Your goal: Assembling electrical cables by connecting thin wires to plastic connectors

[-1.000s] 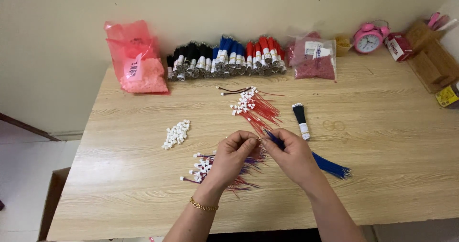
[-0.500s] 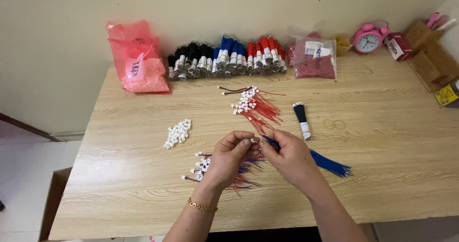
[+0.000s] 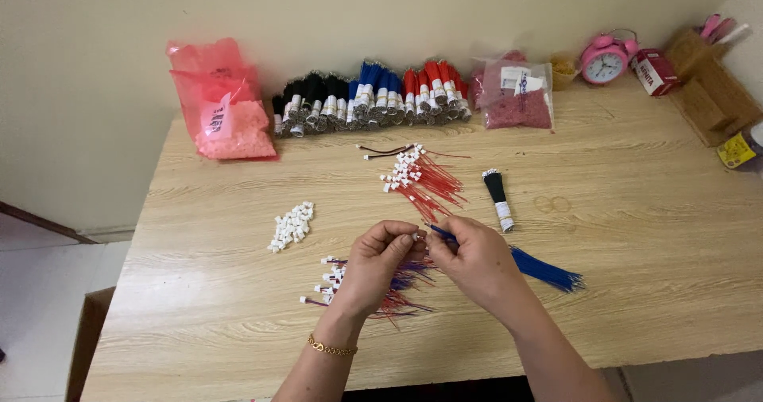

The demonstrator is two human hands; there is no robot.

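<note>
Left hand [image 3: 380, 260] pinched at the fingers [image 3: 401, 231] on a small white connector [image 3: 415, 233], held just above the tabletop [image 3: 636, 235]. Right hand [image 3: 475, 259] pinched shut on a thin blue wire [image 3: 434, 229], its tip right against the connector; whether already inside, cannot tell. Both held close together, fingertips nearly touching, over the front middle of the tabletop.

Directly beneath the hands, a loose heap of finished leads [image 3: 362, 283], white plugs to the left, red and blue strands trailing right. Just right of the right hand, a bundle of blue wires [image 3: 544, 269] fanned out. Left of the hands, a small pile of white connectors [image 3: 292, 226]. Farther back, red leads with white plugs [image 3: 421, 179] and a black wire bundle [image 3: 497, 195] beside them. Along the wall, a pink bag of white parts [image 3: 222, 104], a row of black, blue and red wire bundles [image 3: 373, 96], a clear bag of red pieces [image 3: 515, 96] and a pink alarm clock [image 3: 604, 59].
</note>
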